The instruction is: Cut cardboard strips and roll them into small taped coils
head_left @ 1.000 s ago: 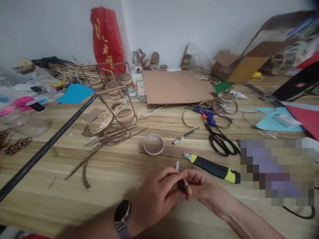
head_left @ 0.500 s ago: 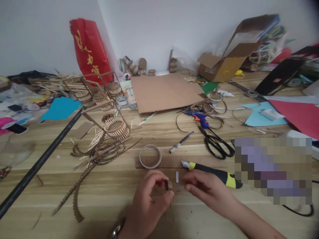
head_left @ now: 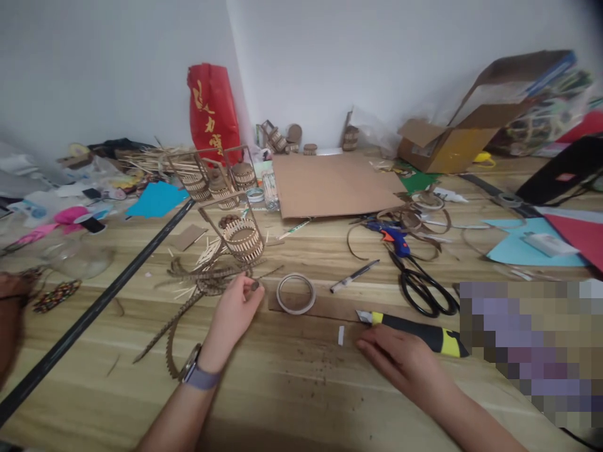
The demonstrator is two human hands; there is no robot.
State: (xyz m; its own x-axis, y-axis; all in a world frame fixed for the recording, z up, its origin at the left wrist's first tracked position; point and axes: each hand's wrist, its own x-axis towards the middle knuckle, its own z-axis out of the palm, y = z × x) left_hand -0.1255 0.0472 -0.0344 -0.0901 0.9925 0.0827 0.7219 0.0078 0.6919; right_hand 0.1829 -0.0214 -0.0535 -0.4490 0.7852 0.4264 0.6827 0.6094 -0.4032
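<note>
My left hand (head_left: 239, 309) is pinched on a small round brown piece (head_left: 255, 285), left of a tape roll (head_left: 296, 294). Behind this hand are loose ridged cardboard strips (head_left: 181, 326) and a small bucket of light sticks and brown strips (head_left: 244, 242) with a tall frame handle. My right hand (head_left: 405, 361) rests loosely curled on the table, and no object shows in its fingers. Just beyond it lies a black and yellow utility knife (head_left: 424, 333), blade out to the left. A small white strip (head_left: 340, 335) lies left of its fingertips.
A cardboard sheet (head_left: 334, 185) lies at the back. Black-handled scissors (head_left: 428, 292), a blue glue gun (head_left: 398, 242) and a pen (head_left: 355, 276) are on the right. A long dark bar (head_left: 117, 285) crosses the left side. Another person's hand (head_left: 12, 295) is at the left edge.
My left hand has moved left and away from me, carrying the small brown piece toward the strips and bucket. My right hand has stayed beside the knife. The view has turned left.
</note>
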